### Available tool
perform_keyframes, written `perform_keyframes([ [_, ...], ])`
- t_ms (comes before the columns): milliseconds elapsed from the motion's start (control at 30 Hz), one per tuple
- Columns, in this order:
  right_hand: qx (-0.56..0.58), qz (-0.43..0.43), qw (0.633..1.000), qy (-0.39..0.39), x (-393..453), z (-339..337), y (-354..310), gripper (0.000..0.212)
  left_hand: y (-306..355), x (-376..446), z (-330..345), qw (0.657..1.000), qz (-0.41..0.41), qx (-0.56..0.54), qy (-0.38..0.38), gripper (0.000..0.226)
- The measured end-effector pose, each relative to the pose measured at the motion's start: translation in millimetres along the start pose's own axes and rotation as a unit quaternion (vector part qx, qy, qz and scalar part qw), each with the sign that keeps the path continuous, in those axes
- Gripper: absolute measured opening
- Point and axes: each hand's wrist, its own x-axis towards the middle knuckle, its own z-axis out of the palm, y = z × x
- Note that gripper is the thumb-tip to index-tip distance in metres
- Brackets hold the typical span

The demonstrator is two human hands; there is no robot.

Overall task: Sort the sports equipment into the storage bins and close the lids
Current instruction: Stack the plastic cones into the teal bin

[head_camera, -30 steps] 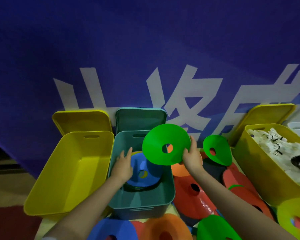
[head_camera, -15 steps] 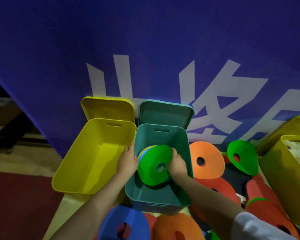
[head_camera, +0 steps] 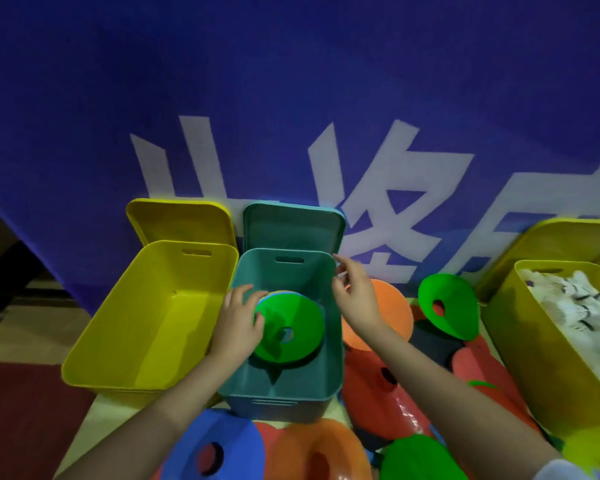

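A green disc cone (head_camera: 293, 323) lies on top of a stack of cones, tilted inside the open teal bin (head_camera: 281, 398). My left hand (head_camera: 238, 323) grips the stack's left edge, thumb on the green cone and fingers curled behind it. My right hand (head_camera: 355, 297) hovers empty over the bin's right rim, fingers loosely spread. The teal lid (head_camera: 291, 225) leans against the blue banner behind the bin. Loose cones lie to the right and front: orange (head_camera: 394, 299), green (head_camera: 451, 310), red (head_camera: 378, 389), blue (head_camera: 222, 441).
An empty yellow bin (head_camera: 153, 323) stands left of the teal one, its lid (head_camera: 181, 220) propped behind. At the right a yellow bin (head_camera: 534, 358) holds white shuttlecocks (head_camera: 575, 299). More cones crowd the floor in front.
My right hand carried the green cone into the teal bin, set it on the stack, let go and lifted to the bin's right rim. My left hand stayed at the stack.
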Motion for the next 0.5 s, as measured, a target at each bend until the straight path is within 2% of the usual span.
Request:
perform_keyframes([
  [133, 0.021, 0.126, 0.986, 0.104, 1.2, -67.3, 43.8, 0.046, 88.1, 15.3, 11.9, 0.989, 0.017, -0.145, -0.023, 0.043],
  [200, 0.002, 0.209, 0.968, 0.138, -7.8, -96.8, 79.5, 0.051, 130.1, 23.4, 27.1, 0.979, 0.034, -0.195, -0.045, 0.044],
  [267, -0.013, 0.281, 0.948, 0.15, -19.3, -122.2, 114.8, 0.053, 161.6, 30.7, 49.2, 0.971, 0.017, -0.223, -0.083, 0.045],
  [367, -0.092, 0.321, 0.94, 0.073, -36.6, -151.5, 159.3, 0.048, 189.6, 44.2, 85.0, 0.968, -0.037, -0.206, -0.139, 0.044],
  [433, -0.16, 0.312, 0.937, -0.003, -44.2, -166.7, 183.5, 0.042, 194.3, 57.2, 106.7, 0.974, -0.07, -0.139, -0.165, 0.046],
  [500, -0.183, 0.312, 0.932, -0.039, -46.4, -180.5, 205.1, 0.04, 189.1, 73.0, 125.6, 0.975, -0.111, -0.077, -0.179, 0.047],
])
